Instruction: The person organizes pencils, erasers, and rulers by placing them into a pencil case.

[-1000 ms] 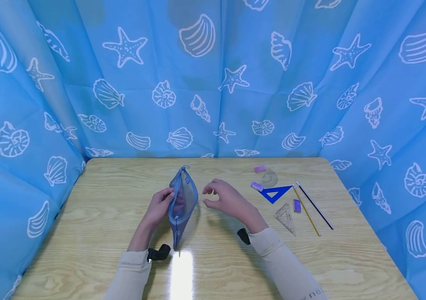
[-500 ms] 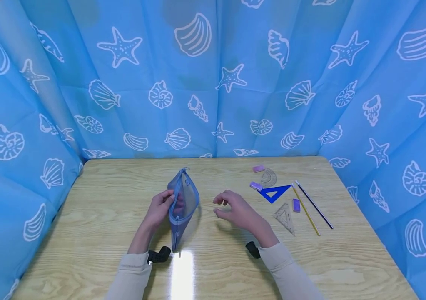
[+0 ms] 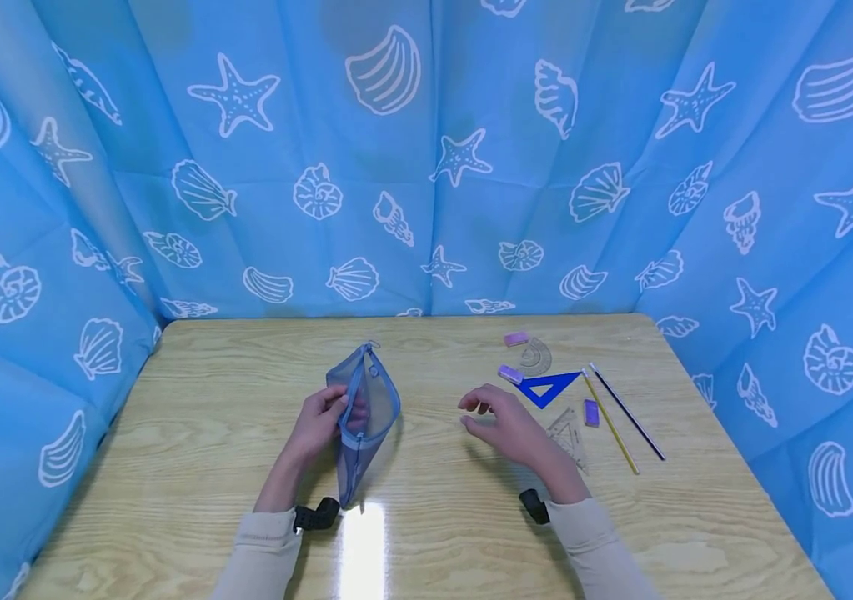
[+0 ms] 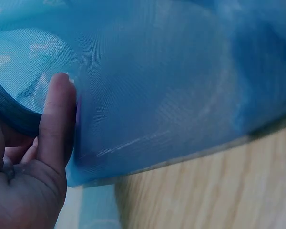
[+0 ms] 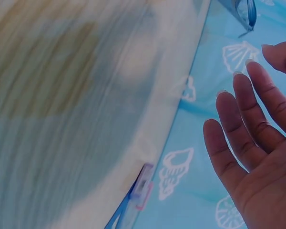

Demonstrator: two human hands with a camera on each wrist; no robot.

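Note:
My left hand (image 3: 317, 421) grips one side of a blue mesh zip pouch (image 3: 381, 404) at its rim, and some fingers show through the mesh. The pouch stands on edge with its zip undone and its mouth spread. In the left wrist view the mesh (image 4: 157, 105) fills most of the picture beside the thumb. To the right, my right hand (image 3: 504, 427) hovers over the table with nothing in it, fingers loosely bent. The right wrist view has its palm (image 5: 267, 181) bare and fingers apart. Partly behind this hand lies a clear set square (image 3: 569, 433).
Right of the right hand lie a blue set square (image 3: 559, 386), a clear protractor (image 3: 536, 360), a yellow pencil (image 3: 612, 425) and a dark pencil (image 3: 629, 412). Purple erasers (image 3: 591, 413) lie among them. A blue shell-print curtain (image 3: 426, 167) surrounds the wooden table (image 3: 208, 400).
My right hand has moved right, away from the pouch and toward the set squares. The left hand keeps its hold; the pouch has tilted slightly.

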